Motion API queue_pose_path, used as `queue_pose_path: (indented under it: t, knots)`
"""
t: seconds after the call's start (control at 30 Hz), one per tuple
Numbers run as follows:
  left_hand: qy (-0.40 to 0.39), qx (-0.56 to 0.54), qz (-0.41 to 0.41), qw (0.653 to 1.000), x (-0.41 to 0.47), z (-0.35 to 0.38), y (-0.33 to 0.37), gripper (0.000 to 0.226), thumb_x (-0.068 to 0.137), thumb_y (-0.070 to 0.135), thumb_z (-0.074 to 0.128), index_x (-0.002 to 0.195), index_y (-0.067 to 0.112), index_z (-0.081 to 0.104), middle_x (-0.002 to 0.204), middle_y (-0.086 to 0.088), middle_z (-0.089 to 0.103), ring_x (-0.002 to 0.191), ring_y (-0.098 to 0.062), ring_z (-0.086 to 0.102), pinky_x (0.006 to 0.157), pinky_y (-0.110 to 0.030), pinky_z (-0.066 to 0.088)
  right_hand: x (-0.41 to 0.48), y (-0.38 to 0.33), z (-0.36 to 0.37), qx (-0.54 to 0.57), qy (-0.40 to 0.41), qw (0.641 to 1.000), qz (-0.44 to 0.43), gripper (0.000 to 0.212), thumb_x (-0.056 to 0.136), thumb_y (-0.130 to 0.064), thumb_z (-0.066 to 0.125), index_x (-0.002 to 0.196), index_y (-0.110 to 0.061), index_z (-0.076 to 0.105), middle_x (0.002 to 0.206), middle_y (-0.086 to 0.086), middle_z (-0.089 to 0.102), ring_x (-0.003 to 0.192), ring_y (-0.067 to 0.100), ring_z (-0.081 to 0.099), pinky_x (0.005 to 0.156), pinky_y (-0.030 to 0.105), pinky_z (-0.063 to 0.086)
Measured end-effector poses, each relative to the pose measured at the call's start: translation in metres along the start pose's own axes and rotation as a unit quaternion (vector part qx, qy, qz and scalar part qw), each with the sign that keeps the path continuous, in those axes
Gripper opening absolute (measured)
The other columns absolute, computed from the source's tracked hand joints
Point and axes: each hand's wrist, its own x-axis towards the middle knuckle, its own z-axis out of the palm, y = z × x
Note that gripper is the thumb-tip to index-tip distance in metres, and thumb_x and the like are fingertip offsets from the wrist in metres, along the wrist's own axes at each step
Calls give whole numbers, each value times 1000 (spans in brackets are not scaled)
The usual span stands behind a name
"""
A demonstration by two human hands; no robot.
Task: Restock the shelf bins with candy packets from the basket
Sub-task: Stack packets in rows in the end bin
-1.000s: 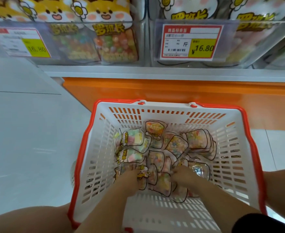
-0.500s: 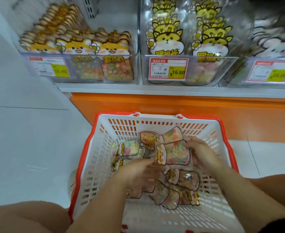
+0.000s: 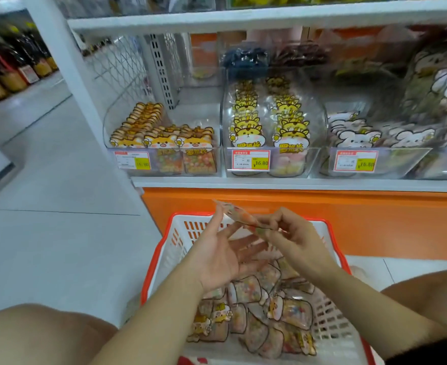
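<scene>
Both arms bare, reaching forward from the bottom of the view, wrists near each other. Left forearm [image 3: 148, 320] angles up and to the right. Left hand [image 3: 217, 259] palm-up, fingers straight and spread, pointing right; thumb raised, its tip against the left end of a candy packet [image 3: 239, 216]. Right forearm [image 3: 370, 304] angles up and to the left. Right hand [image 3: 296, 241] back-up, fingers curled, fingertips pinching the packet's right end. The left hand's fingers lie under the right hand's fingertips. Left knee [image 3: 33, 335] and right knee [image 3: 427, 293] bare, low at either side.
</scene>
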Motion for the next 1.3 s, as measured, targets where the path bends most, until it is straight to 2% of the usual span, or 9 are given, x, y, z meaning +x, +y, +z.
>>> queue_pose_path:
  t: [0.1,0.2,0.33,0.47,0.6,0.73,0.9,1.03,1.3]
  knots:
    - [-18,-13,40,999,-17,10,11,85,87,77,43,127,6,65,117,-21,67,97,-36,69,84,-50,56,-2,-18,-1,-156,-36,981,-106,21,81,-10,61,80,-26,48,115,-11,71,105,-3,62,80,19,49]
    - [-28,1,61,998,-33,16,24,62,95,53,48,123,2,68,121,-24,67,101,-38,69,85,-49,55,2,-37,-6,-263,-104,941,-187,24,78,-28,60,95,-42,52,124,-14,65,129,-1,48,103,24,43]
    - [4,90,88,992,-36,13,36,50,87,19,60,133,-2,57,122,-26,66,94,-34,72,77,-43,62,12,-49,-19,-261,-125,933,-216,33,83,-28,70,115,-24,63,123,-11,64,125,7,53,103,26,42]
    - [16,168,106,980,-37,2,41,47,85,9,67,131,5,59,122,-20,68,105,-32,70,94,-49,55,24,-50,-26,-118,-10,993,23,60,79,-61,68,132,-36,53,129,-18,58,117,3,58,98,30,49]
    - [35,246,108,962,-28,0,24,40,87,3,67,127,6,62,123,-21,68,117,-35,64,107,-59,43,23,-42,-16,171,-69,955,232,56,85,-45,70,133,-21,56,124,8,68,113,27,66,93,45,54]
    - [45,355,140,923,-19,9,3,53,92,2,67,137,26,49,122,-4,71,116,-24,66,106,-51,47,7,-37,11,251,-42,940,229,25,91,-5,65,115,-2,61,103,20,74,96,32,73,82,42,60]
    - [52,368,158,915,-17,16,3,60,94,13,67,136,45,40,119,12,71,114,-13,67,101,-44,53,17,-28,7,224,5,959,174,22,90,5,63,108,-6,66,104,20,74,98,33,72,84,42,59]
    - [61,378,131,914,-17,16,1,51,87,45,70,133,42,48,125,9,68,113,-15,68,97,-49,55,25,-29,1,159,9,979,127,28,90,-3,68,115,-14,64,108,13,74,103,31,71,91,49,56]
    - [134,483,207,840,-28,6,13,26,97,26,63,118,39,57,108,23,71,100,3,66,82,-18,50,33,-8,-15,157,-102,958,216,60,89,-56,63,129,-12,56,121,15,66,106,25,65,100,50,49]
